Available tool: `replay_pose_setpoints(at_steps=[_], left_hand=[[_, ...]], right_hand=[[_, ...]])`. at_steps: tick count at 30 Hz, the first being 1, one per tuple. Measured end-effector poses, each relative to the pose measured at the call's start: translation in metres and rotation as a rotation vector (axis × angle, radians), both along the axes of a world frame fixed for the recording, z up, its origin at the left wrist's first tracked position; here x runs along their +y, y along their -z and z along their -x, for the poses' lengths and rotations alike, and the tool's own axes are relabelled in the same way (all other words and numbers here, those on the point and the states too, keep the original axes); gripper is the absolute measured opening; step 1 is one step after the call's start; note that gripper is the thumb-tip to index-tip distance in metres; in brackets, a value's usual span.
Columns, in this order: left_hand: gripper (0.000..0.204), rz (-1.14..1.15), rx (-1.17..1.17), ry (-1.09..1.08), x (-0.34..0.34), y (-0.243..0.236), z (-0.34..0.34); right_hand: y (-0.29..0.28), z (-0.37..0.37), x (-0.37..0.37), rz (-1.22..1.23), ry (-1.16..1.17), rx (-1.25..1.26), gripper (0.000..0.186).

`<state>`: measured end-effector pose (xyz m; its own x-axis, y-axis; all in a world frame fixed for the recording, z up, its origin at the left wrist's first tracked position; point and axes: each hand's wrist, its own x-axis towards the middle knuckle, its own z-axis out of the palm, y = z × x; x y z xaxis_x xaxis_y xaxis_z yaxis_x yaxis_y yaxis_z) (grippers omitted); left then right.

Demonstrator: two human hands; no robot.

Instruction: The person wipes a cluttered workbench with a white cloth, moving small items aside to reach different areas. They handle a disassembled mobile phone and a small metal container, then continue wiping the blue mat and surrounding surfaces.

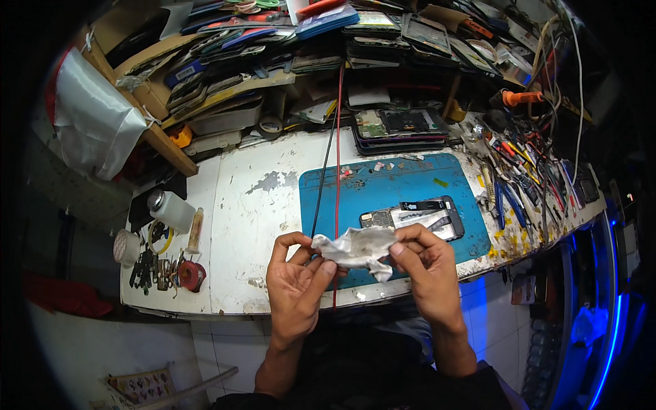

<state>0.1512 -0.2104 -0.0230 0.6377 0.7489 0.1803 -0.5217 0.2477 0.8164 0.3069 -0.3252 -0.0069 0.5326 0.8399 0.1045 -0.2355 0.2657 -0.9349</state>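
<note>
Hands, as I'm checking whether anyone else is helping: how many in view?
2: the left hand and right hand, at either side of the crumpled whitish cloth, both holding it.

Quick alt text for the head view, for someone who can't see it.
A person's left hand and right hand hold a crumpled white cloth between them at the front of a white workbench. Beyond it, an opened phone lies on a blue mat, with tools heaped to the right.
</note>
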Motion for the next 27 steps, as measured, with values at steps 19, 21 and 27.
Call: replay_pose_setpoints(at_steps=[19, 21, 27], left_hand=[[0.052, -0.323, 0.373, -0.172, -0.016, -0.021, -0.006], [0.052, -0.260, 0.383, -0.164, -0.015, -0.024, -0.005], [0.050, -0.427, 0.476, -0.318, -0.014, -0.024, -0.012]], right_hand=[[0.007, 0.010, 0.003, 0.083, 0.142, -0.136, 0.006], [0.005, 0.011, 0.006, 0.091, 0.209, -0.219, 0.006], [-0.016, 0.008, -0.003, -0.080, 0.267, -0.890, 0.028]])
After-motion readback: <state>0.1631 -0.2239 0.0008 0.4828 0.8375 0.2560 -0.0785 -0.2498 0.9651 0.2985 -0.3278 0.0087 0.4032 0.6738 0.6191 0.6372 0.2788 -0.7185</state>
